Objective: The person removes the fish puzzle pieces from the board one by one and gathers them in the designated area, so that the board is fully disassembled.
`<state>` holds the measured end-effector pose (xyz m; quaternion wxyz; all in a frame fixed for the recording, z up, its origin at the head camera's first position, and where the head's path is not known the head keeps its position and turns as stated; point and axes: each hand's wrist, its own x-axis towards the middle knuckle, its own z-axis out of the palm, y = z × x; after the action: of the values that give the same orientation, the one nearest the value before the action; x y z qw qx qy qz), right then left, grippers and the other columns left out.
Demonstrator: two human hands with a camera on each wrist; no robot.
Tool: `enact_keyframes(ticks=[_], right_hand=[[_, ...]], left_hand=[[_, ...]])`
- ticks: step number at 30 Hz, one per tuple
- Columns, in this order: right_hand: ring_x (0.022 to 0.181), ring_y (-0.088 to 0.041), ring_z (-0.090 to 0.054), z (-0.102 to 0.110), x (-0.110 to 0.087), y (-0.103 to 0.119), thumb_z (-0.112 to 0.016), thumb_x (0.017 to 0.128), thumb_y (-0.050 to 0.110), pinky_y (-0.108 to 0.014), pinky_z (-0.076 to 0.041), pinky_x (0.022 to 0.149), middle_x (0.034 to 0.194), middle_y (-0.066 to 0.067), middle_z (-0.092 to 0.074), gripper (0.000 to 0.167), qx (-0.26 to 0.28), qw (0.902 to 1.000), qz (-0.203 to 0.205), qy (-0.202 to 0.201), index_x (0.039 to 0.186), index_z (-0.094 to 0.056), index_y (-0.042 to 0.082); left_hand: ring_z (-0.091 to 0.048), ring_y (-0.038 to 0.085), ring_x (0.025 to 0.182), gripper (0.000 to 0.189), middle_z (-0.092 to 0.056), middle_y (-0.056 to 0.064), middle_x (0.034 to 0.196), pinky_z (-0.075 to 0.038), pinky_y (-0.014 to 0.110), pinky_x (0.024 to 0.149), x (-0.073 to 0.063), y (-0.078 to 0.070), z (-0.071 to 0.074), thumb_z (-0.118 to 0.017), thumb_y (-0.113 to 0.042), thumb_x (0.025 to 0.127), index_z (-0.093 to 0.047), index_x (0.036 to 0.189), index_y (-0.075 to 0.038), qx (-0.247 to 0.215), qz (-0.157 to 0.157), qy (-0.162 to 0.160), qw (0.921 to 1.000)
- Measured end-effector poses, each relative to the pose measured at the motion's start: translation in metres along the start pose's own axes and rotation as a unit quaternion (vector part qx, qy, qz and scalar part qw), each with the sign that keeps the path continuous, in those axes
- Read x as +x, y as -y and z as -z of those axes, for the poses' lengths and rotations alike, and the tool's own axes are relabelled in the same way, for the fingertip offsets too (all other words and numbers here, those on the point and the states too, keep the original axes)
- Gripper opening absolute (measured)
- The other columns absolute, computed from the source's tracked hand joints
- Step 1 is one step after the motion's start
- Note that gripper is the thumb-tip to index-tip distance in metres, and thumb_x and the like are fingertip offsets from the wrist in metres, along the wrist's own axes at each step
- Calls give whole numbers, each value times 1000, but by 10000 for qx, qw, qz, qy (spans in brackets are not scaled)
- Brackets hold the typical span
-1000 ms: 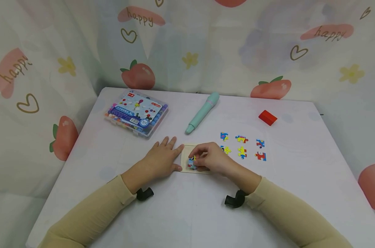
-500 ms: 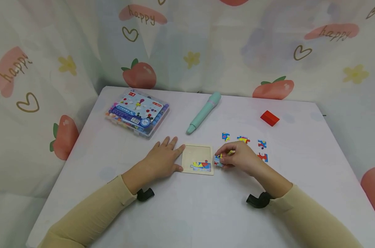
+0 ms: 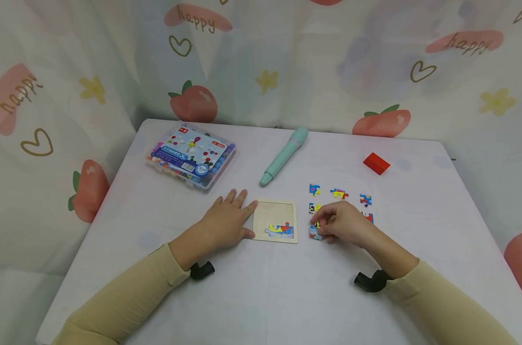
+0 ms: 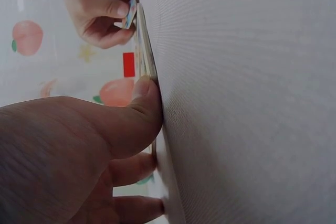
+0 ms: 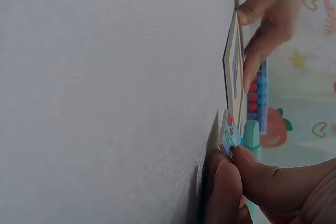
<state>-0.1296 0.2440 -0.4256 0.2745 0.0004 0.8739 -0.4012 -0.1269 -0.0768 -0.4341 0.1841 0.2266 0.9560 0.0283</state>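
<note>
My left hand (image 3: 222, 223) rests on the table with fingers spread, thumb and index fingertip against the left edge of a square wooden puzzle tray (image 3: 269, 211). Joined puzzle pieces (image 3: 280, 231) in yellow, red and blue lie in the tray's lower right corner. To the right of the tray, my right hand (image 3: 346, 223) pinches a light blue puzzle piece (image 3: 314, 233) between thumb and fingers. The right wrist view shows this piece (image 5: 229, 132) tilted, close over the table. Several loose pieces (image 3: 339, 193) lie behind the right hand, which partly hides them.
A clear plastic box (image 3: 191, 155) of coloured parts stands at the back left. Next to it lies a mint green pen-shaped object (image 3: 284, 155). A red block (image 3: 376, 163) sits at the back right. A patterned curtain (image 3: 312, 72) hangs behind the table.
My right hand has carried the pinched puzzle piece from over the tray to the right, beside the loose pieces. The joined pieces in the tray have come into view. My left hand has stayed put.
</note>
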Motion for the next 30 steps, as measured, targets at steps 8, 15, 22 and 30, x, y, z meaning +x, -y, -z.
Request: enact_keyframes(ticks=[8, 15, 22, 30], right_hand=[[68, -21, -65, -2, -2, 2, -84, 92, 7, -28, -58, 61, 77, -6, -65, 14, -473, 9988, 137, -59, 104, -83, 13], [80, -22, -63, -4, -1, 4, -85, 91, 8, -26, -53, 62, 78, -5, -66, 12, -818, 9960, 302, -178, 100, -84, 15], [84, -22, -62, -6, 1, 3, -86, 90, 7, -27, -54, 65, 85, -4, -69, 15, -1124, 9922, 375, -395, 101, -85, 18], [84, -21, -59, -7, 1, 2, -89, 88, 11, -29, -51, 66, 84, -4, -64, 18, -1544, 9843, 486, -705, 101, -79, 16]], left_hand=[[-18, 45, 167, 89, -20, 15, 181, -27, 68, 130, 0, -1, 0, -71, -60, 98, -33, 170, -26, 22, 21, 13, 10000], [-17, 45, 168, 89, -20, 15, 181, -27, 68, 130, 0, -1, 1, -71, -60, 98, -33, 171, -26, 36, 40, 33, 10000], [-17, 44, 168, 89, -20, 14, 181, -27, 68, 130, 0, -2, 0, -72, -59, 97, -34, 170, -26, -38, 61, 16, 10000], [-16, 44, 168, 88, -20, 14, 181, -26, 68, 131, 1, -2, 0, -72, -59, 97, -34, 170, -26, -69, 83, 23, 9999]])
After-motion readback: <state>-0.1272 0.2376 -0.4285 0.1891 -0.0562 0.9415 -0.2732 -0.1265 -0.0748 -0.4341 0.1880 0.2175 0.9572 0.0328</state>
